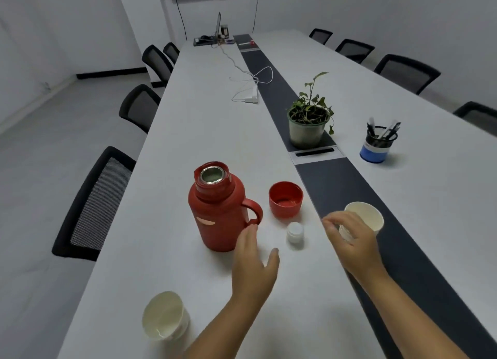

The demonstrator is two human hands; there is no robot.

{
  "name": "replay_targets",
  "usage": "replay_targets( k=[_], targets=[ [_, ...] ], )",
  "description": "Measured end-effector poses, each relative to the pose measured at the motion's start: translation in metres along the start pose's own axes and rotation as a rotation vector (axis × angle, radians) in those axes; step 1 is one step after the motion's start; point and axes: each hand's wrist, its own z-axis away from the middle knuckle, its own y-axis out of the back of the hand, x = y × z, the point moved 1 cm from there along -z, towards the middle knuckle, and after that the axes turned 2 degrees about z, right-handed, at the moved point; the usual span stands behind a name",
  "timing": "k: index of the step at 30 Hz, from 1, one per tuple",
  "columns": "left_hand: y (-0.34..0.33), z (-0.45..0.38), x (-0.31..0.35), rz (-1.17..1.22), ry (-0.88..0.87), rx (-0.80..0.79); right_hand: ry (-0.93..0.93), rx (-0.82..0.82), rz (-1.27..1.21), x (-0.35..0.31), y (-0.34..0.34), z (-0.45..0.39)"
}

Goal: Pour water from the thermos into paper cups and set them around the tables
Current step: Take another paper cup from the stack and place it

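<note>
A red thermos (215, 210) stands uncapped on the white table (188, 143), its handle turned to the right. Its red cap (285, 199) lies mouth up to the right, with a small white stopper (295, 232) just in front of that. My left hand (254, 267) reaches toward the thermos handle with straight fingers, fingertips at the handle's lower end. My right hand (349, 240) curls its fingers around a paper cup (364, 216) on the dark centre strip. A second paper cup (164, 315) stands near the table's front left edge.
A potted plant (309, 124) sits on the dark strip (336, 186) beyond the thermos, and a blue pen holder (377, 144) stands to its right. White cables with a charger (251, 95) lie mid-table. A laptop is at the far end. Black mesh chairs (91, 205) line both sides.
</note>
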Motion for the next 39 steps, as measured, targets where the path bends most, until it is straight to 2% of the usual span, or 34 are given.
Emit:
replay_targets(
  k=[5,8,11,13,17,22,27,34,39],
  targets=[
    [-0.074,0.028,0.03,0.109,0.065,-0.121,-0.072,-0.024,0.135,0.05,0.073,0.022],
    [-0.109,0.03,0.058,0.17,0.134,-0.186,-0.106,-0.077,0.222,0.088,0.078,0.011],
    [-0.138,0.025,0.08,0.218,0.203,-0.187,-0.17,-0.206,0.291,0.129,0.066,-0.006],
    [-0.145,0.019,0.094,0.225,0.153,-0.182,-0.173,-0.289,0.303,0.152,0.062,-0.018],
    [-0.152,0.004,0.116,0.231,0.011,-0.168,-0.1,-0.342,0.219,0.18,0.071,-0.047],
    [-0.17,-0.012,0.116,0.235,0.124,-0.141,-0.018,-0.543,0.222,0.191,0.073,-0.065],
    [-0.177,-0.027,0.099,0.2,0.126,-0.144,0.089,-0.579,0.23,0.195,0.074,-0.075],
    [-0.181,-0.024,0.092,0.371,0.137,-0.137,0.174,-0.668,0.144,0.196,0.068,-0.072],
    [-0.176,-0.023,0.096,0.38,0.13,-0.19,0.208,-0.678,0.12,0.187,0.08,-0.073]
  ],
)
